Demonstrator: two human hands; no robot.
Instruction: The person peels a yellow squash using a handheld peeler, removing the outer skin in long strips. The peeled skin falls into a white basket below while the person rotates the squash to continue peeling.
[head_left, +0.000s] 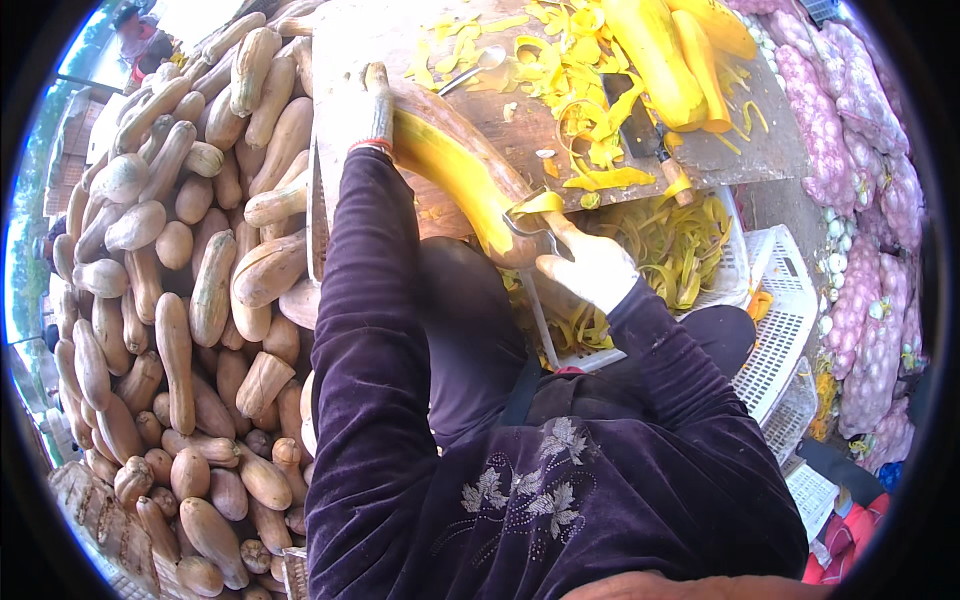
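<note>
A long, partly peeled squash (457, 176) slants across the near edge of the wooden board (442, 202), bright yellow along one side and tan along the other. At its upper left end my left hand (367, 109), washed out by glare, grips it. My right hand (589, 262) holds a metal peeler (531, 225) against the squash's near end, with a strip of yellow peel (541, 202) over the tool. A cleaver (634, 120) with a wooden handle lies on the board beside peeled yellow squashes (660, 60). Farther up the board rests a metal spoon (489, 58).
Unpeeled squashes (176, 345) are heaped along the left. Below the board's edge, a white crate (739, 255) holds peelings (675, 262); another white plastic crate (787, 300) stands to its right. Net sacks (862, 322) line the far right. A person (142, 45) is at the upper left.
</note>
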